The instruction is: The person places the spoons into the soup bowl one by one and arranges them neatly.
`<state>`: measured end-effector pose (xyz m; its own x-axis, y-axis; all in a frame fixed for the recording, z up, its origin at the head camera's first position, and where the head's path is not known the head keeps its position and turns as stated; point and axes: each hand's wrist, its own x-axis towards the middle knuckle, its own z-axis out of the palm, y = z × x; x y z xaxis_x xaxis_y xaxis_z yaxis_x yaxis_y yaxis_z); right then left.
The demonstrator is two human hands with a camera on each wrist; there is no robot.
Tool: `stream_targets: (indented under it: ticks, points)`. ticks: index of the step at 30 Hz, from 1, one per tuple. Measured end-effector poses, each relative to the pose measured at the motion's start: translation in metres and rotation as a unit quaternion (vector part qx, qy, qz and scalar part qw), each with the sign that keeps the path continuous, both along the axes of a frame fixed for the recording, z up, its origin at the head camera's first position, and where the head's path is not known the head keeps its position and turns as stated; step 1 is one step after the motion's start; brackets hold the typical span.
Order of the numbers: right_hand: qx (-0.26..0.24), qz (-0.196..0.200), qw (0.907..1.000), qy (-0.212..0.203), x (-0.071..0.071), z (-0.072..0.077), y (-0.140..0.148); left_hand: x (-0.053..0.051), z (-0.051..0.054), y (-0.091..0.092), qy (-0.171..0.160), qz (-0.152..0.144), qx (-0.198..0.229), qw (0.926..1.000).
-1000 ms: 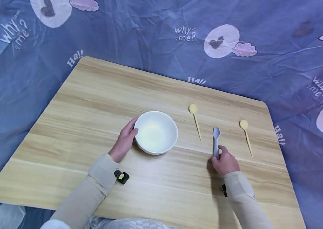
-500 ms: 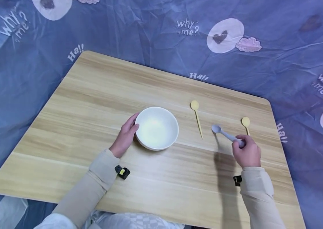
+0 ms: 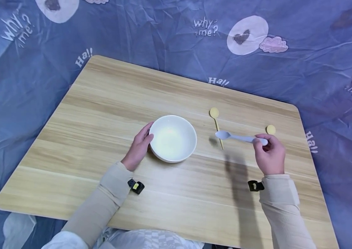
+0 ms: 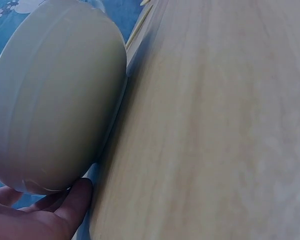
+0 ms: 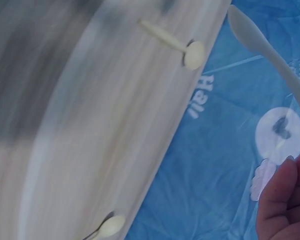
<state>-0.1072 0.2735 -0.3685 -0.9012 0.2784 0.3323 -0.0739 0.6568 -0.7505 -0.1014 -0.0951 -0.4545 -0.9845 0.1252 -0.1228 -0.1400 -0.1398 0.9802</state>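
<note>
A white bowl [image 3: 173,139] stands on the wooden table, and my left hand [image 3: 137,147] grips its left side, thumb at the rim. In the left wrist view the bowl's outer wall [image 4: 60,95] fills the upper left, with the hand [image 4: 45,215] at its lower edge. My right hand [image 3: 270,154] pinches the handle end of a grey-blue spoon [image 3: 241,138], held above the table with its bowl end pointing left, over the handle of a yellow spoon [image 3: 214,112]. The right wrist view shows this held spoon [image 5: 270,52] and the fingers of the hand [image 5: 285,200].
Another yellow spoon [image 3: 270,129] lies at the right, its handle hidden behind the right hand. The wooden table [image 3: 101,100] ends at a patterned blue cloth [image 3: 163,38] behind and beside it.
The right hand has lifted the grey-blue spoon, moved it right and up, and turned it from pointing away to pointing left. The left hand stays on the bowl; the head view has shifted slightly.
</note>
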Motion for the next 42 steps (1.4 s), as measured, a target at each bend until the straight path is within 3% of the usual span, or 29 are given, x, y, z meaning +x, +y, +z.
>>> stream_targets:
  ticks: [16, 23, 29, 36, 42]
  points:
    - [-0.094, 0.064, 0.9934, 0.017, 0.004, 0.020, -0.036, 0.003, 0.002, 0.000, -0.006, -0.001, -0.007, 1.0000]
    - [-0.114, 0.105, 0.9879, 0.007, 0.004, 0.016, -0.048, 0.010, 0.031, 0.000, -0.016, -0.011, -0.009, 0.9998]
    - [-0.113, 0.139, 0.9839, 0.003, 0.004, 0.014, -0.055, 0.010, 0.032, 0.000, -0.014, -0.017, -0.019, 0.9996]
    - [-0.124, 0.164, 0.9783, -0.024, 0.001, 0.005, -0.061, 0.002, 0.007, -0.001, -0.014, -0.014, -0.023, 0.9995]
    - [-0.117, 0.184, 0.9746, -0.052, 0.001, -0.003, -0.067, 0.002, 0.003, 0.000, -0.002, -0.009, -0.023, 0.9997]
